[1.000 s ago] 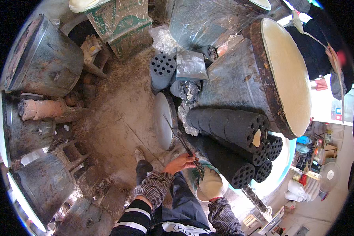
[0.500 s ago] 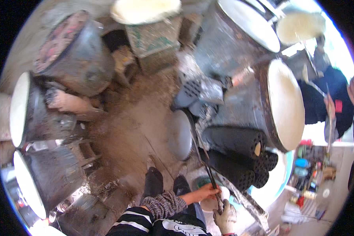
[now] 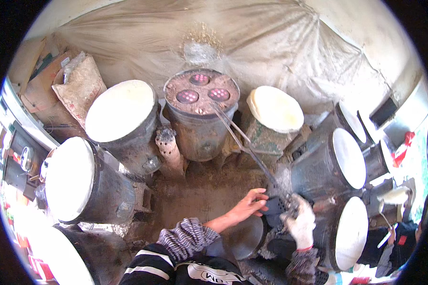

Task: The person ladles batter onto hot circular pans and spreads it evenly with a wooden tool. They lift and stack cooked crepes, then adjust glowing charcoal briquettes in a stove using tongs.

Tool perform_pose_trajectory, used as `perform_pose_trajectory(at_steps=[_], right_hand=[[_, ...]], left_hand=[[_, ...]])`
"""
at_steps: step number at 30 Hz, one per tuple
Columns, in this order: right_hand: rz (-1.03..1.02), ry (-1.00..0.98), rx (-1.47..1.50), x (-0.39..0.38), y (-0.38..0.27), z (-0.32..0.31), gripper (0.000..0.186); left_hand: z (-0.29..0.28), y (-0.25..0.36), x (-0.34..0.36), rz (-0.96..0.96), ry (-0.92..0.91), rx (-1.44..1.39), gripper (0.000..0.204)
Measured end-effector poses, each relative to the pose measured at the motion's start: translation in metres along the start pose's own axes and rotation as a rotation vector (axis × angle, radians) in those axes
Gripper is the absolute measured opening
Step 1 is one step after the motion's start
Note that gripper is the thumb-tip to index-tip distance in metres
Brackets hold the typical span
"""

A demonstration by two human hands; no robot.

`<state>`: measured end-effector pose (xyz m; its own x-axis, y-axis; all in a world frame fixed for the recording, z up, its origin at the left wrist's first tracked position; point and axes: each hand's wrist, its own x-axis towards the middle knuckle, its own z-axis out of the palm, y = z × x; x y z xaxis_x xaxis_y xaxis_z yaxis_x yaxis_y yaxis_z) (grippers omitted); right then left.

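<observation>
In the head view, the person's left hand (image 3: 248,205) is bare, with fingers spread, and its fingertips rest on a dark block of coal with holes (image 3: 277,206) that sits low in the scene, well below the open stove (image 3: 201,111). The hand is not closed around the block; it only touches its near edge. The right hand (image 3: 300,223) wears a pale glove and is closed around the handles of a pair of long metal tongs (image 3: 245,142). The tongs run up and to the left from that hand, and their far tips lie over the top of the open stove, just beside its right rim. Whether the tips pinch anything there cannot be told.

The open stove is a dark metal drum whose top shows three glowing coal holes (image 3: 199,88). Left of the stove stands a drum covered by a round white flatbread (image 3: 120,110), and further left and lower another drum with a white top (image 3: 70,178). Right of the stove a stack of flatbreads (image 3: 276,108) lies on a greenish stand. Further right are more drums with white rounds (image 3: 349,159). Behind the stove hangs a dusty cloth sheet (image 3: 199,28). A brown sack (image 3: 81,83) leans at the far left of the stove.
</observation>
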<state>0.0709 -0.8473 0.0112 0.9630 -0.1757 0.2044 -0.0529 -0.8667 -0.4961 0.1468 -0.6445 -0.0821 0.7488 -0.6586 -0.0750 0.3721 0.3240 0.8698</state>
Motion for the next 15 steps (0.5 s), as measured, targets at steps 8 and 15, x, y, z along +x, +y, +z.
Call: perform_pose_trajectory(at_steps=[8,15], right_hand=[[-0.654,0.141,-0.544,0.241,-0.085,-0.052,0.068],[-0.764,-0.029,-0.681,0.35,-0.143,-0.048,0.07]], left_hand=[[-0.168,0.012,-0.038,-0.256,0.42,0.074,0.039],[-0.25,-0.012,-0.11,-0.272,0.963,-0.146,0.022]])
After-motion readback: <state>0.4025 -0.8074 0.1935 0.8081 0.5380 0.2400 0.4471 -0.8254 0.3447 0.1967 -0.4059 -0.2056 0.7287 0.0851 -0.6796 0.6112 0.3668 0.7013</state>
